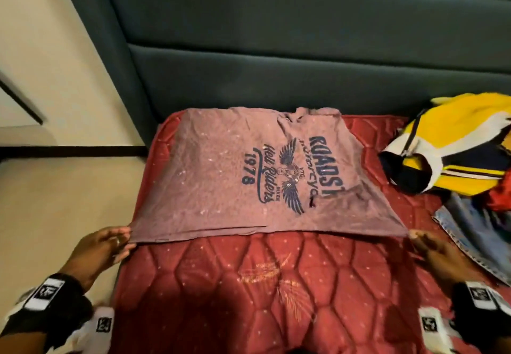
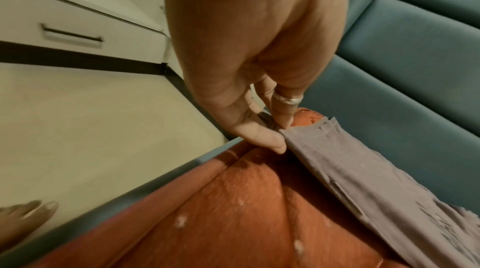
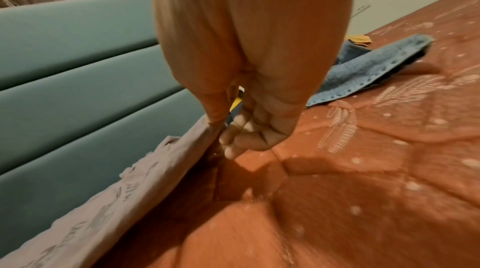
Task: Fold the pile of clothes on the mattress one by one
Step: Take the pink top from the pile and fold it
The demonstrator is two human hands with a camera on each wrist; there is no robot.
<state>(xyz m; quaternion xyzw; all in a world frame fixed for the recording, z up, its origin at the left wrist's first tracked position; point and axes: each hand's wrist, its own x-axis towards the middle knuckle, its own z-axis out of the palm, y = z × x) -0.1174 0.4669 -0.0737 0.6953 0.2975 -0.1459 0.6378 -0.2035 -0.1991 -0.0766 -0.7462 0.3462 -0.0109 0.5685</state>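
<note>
A faded mauve T-shirt with dark blue print lies spread across the far end of the red quilted mattress. Its near edge is lifted slightly off the mattress. My left hand pinches the shirt's near left corner between thumb and fingers. My right hand pinches the near right corner the same way, its other fingers curled. The pile of clothes, topped by a yellow, white and navy garment, sits at the mattress's right side.
Blue denim lies on the mattress just right of my right hand. A teal padded headboard rises behind the shirt. Beige floor and a cabinet with a drawer handle are to the left of the mattress.
</note>
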